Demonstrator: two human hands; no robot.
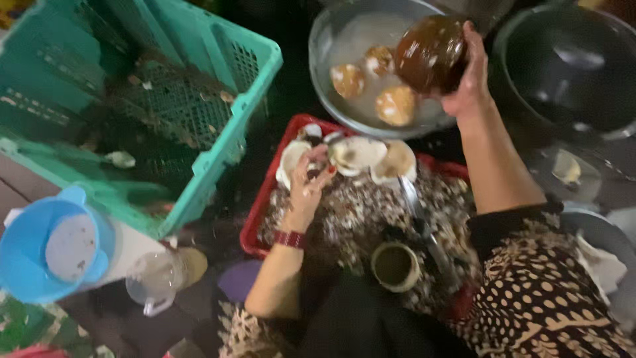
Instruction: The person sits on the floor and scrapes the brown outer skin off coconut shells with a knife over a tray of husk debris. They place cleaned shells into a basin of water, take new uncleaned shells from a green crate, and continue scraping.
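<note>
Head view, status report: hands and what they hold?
Right hand holds brown bowl over metal basin. Left hand on white dishes in red crate.

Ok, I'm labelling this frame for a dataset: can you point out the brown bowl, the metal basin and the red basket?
brown bowl [429,54], head view, on its glossy outer side.
metal basin [322,40], head view, on its left rim.
red basket [255,222], head view, on its left wall.

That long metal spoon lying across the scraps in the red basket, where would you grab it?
Probably by the bare shaft of the metal spoon, from above. It lies flat and slanted on the scraps in the red basket, its upper end by the pale bowls, its lower end near a small cup.
</note>
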